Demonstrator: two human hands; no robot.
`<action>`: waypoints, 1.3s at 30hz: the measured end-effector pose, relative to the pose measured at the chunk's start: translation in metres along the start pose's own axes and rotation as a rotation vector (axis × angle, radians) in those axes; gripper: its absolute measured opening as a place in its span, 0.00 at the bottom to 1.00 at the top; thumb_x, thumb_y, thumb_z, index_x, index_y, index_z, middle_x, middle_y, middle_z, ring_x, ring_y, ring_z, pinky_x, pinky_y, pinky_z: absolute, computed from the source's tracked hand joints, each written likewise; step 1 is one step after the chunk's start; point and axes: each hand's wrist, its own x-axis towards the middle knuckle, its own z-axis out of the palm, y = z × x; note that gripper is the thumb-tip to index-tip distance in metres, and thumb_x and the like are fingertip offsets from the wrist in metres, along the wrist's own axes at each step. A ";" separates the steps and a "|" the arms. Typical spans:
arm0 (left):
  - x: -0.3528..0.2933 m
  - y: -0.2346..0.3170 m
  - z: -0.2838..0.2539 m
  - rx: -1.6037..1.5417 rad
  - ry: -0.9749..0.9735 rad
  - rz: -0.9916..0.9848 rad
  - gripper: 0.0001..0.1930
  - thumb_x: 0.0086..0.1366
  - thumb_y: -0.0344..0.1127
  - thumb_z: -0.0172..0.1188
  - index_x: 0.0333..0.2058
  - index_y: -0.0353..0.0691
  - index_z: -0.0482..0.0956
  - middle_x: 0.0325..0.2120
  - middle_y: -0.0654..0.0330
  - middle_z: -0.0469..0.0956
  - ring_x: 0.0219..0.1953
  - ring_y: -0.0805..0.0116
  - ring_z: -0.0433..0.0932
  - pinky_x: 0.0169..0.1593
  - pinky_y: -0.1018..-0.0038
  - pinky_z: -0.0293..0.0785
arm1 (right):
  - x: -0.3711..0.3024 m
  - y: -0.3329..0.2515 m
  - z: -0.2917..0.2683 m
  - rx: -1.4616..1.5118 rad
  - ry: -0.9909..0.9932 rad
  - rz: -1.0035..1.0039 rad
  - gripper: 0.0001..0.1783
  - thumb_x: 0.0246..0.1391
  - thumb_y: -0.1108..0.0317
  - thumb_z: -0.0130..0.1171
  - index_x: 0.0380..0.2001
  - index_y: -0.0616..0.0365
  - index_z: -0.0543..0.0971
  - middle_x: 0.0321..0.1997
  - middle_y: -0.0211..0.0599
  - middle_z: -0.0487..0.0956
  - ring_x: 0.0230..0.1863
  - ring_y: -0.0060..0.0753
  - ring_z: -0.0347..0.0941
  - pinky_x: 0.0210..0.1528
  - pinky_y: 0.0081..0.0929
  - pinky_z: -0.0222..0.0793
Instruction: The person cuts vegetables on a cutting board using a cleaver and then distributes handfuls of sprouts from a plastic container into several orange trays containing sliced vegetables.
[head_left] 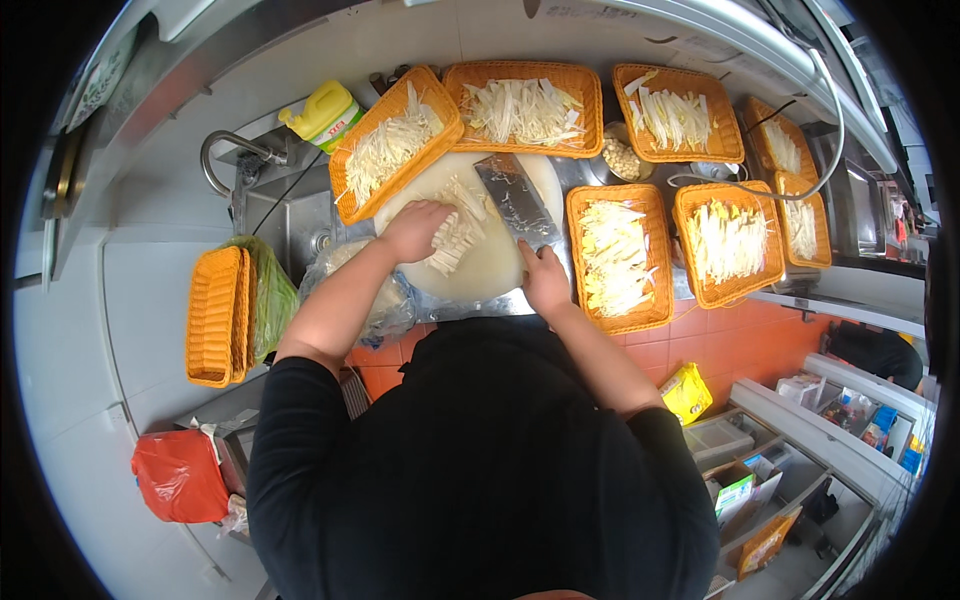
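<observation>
On a round whitish cutting board lies a bunch of pale enoki mushrooms. My left hand is curled over the left side of this bunch, its fingertips partly hidden. To the right, my right hand grips a broad cleaver by its handle, most of which the fingers cover. The blade points away from me and rests flat or nearly flat over the board's right part, with pale scraps stuck to it. Blade and mushrooms are apart.
Filled wicker baskets surround the board: one at its left, one behind, several rightward, including a near one. A metal bowl holds pale pieces. Left are a sink, a yellow jug, a plastic bag and stacked baskets.
</observation>
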 end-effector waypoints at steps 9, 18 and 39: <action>0.002 0.037 -0.037 -0.357 0.518 -0.335 0.31 0.49 0.31 0.70 0.54 0.38 0.74 0.44 0.46 0.82 0.48 0.46 0.81 0.53 0.60 0.78 | -0.013 0.025 -0.015 0.154 -0.170 -0.002 0.42 0.54 0.65 0.64 0.72 0.50 0.62 0.54 0.49 0.71 0.55 0.53 0.71 0.58 0.43 0.71; 0.018 0.067 -0.045 -1.162 0.713 -0.481 0.22 0.53 0.21 0.67 0.47 0.35 0.74 0.36 0.63 0.77 0.40 0.70 0.78 0.47 0.72 0.75 | -0.019 0.045 -0.046 0.391 0.133 -0.042 0.32 0.56 0.61 0.65 0.61 0.60 0.72 0.50 0.52 0.74 0.52 0.58 0.74 0.54 0.44 0.73; 0.025 0.100 -0.104 -1.754 0.857 -0.565 0.13 0.63 0.28 0.63 0.46 0.36 0.79 0.38 0.55 0.83 0.41 0.62 0.83 0.46 0.64 0.81 | -0.059 0.117 -0.091 0.768 -0.036 0.127 0.22 0.55 0.69 0.66 0.52 0.61 0.75 0.46 0.43 0.76 0.39 0.38 0.76 0.44 0.33 0.74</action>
